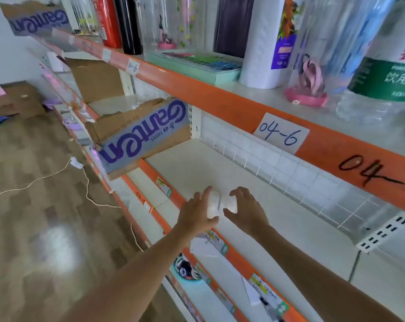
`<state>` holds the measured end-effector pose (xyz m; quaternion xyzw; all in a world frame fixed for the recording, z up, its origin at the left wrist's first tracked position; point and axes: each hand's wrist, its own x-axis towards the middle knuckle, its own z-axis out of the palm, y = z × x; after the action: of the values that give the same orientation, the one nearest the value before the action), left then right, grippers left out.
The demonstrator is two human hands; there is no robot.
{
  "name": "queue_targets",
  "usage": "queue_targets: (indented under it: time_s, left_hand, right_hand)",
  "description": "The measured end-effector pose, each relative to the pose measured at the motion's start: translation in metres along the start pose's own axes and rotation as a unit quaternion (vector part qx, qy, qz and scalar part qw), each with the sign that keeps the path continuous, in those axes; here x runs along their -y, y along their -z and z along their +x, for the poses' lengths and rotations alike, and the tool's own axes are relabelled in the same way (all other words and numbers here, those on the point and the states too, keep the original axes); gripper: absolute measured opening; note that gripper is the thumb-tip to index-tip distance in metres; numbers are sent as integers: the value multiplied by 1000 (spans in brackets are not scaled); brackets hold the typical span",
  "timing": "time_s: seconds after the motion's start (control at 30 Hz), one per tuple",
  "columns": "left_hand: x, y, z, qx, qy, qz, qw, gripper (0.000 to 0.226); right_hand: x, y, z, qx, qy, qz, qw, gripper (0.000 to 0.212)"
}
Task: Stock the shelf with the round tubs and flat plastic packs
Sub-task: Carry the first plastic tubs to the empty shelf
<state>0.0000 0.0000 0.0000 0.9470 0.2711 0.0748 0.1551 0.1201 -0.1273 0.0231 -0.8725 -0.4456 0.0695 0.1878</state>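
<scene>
Tubs: two, white; left hand point(196, 214) clasps left tub point(212, 205); right hand point(247, 211) clasps right tub point(230, 203)
Writing: tag point(280, 133) "04-6" above right hand; box point(141, 135) "Ganten" beyond left hand

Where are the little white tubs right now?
In the head view, low centre, the round tubs stand side by side on the white shelf, the left hand gripping one and the right hand the other, below the 04-6 label.

Upside-down "Ganten" on the cardboard box point(142, 135); "04-6" on a paper tag point(281, 133); "04-" handwritten on the orange shelf rail point(220, 98).
</scene>
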Motion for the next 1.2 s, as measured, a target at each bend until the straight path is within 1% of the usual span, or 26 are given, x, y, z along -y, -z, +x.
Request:
queue_targets:
  time_s: [0.13,0.23,0.3,0.4,0.57,0.67,0.8,1.03,1.2]
  left_hand:
    - [-9,-16,-1,-10,38,-22,999,76]
    - [-12,-25,2,-19,62,-59,996,68]
    - [-13,-29,3,-44,66,-85,993,64]
    - [-13,-32,4,-77,66,-106,989,58]
    - [-7,-30,6,-88,70,-120,986,54]
    - [5,-22,6,-104,61,-116,986,53]
    - [28,3,8,-152,55,-103,981,54]
    - [100,48,-13,-221,99,-86,966,54]
    - [167,82,-45,-231,155,-76,958,54]
  right_hand:
    - [3,-16,-1,4,-41,34,999,49]
    - [5,-26,3,-16,-76,88,993,44]
    - [6,-29,5,-29,-99,116,988,43]
    - [9,-34,8,-41,-115,127,984,41]
    - [12,-36,12,-61,-130,134,981,36]
    - [14,-34,13,-53,-120,133,982,38]
    - [31,-30,21,-64,-92,146,983,41]
    - [98,-42,42,-63,-7,172,983,43]
    - [168,-69,55,-39,59,173,982,47]
